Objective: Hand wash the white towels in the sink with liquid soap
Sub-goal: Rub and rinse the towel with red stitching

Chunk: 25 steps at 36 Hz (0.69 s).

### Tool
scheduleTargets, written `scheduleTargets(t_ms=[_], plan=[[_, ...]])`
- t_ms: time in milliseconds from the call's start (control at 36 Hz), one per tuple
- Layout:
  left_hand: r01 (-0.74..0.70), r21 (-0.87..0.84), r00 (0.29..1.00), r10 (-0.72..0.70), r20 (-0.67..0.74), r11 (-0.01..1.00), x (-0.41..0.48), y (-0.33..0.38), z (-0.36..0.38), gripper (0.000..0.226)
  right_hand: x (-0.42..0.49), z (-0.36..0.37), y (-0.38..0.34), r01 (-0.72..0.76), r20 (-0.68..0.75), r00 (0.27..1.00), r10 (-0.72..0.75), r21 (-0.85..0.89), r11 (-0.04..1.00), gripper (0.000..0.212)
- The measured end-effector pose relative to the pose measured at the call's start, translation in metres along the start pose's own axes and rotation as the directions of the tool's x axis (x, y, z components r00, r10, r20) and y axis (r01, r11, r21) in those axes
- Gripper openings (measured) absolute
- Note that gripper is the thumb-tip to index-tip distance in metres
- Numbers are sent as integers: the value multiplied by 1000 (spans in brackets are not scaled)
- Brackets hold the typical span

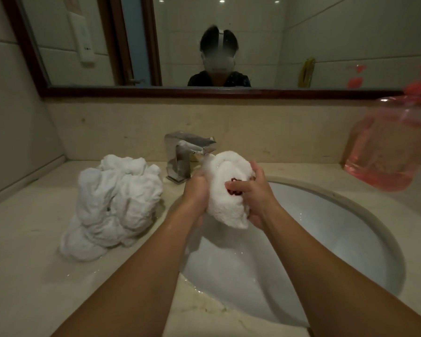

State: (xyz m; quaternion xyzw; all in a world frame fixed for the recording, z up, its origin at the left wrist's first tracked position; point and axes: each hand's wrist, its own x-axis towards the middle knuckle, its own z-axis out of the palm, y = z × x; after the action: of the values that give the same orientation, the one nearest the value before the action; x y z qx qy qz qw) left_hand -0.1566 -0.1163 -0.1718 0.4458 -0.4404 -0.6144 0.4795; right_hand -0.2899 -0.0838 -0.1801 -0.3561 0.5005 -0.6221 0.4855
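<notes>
White towel [225, 190], bunched upright beneath the faucet [187, 152] over the sink [350, 227], sits clamped between left hand [196, 193] and right hand [255, 193].

Faucet [180, 154] spout tip covered by the bunched towel [226, 205], dark red marks [233, 180] just right of the faucet, at the right hand [258, 193] fingertips, too small to identify, pink jug [387, 147] far right of the faucet blurred and cropped by the edge.
</notes>
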Motion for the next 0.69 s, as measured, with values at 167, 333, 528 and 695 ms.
scheduleTargets(t_ms=[167, 333, 528, 695], plan=[[-21, 38, 996, 24, -85, 999, 15, 2, 4, 24, 7, -7, 3, 41, 102, 994, -31, -95, 995, 113], [-123, -8, 979, 120, -166, 992, 15, 4, -5, 12, 0, -4, 3, -94, 24, 995, 101, -212, 973, 71], [-130, 59, 986, 135, -95, 990, 2, 8, -2, 30, 6, 15, 20, -195, -25, 981, 193, -78, 978, 123], [-105, 263, 985, 137, -106, 959, -9, 6, -8, 39, 4, 25, 19, -79, -129, 989, 75, -28, 996, 82]])
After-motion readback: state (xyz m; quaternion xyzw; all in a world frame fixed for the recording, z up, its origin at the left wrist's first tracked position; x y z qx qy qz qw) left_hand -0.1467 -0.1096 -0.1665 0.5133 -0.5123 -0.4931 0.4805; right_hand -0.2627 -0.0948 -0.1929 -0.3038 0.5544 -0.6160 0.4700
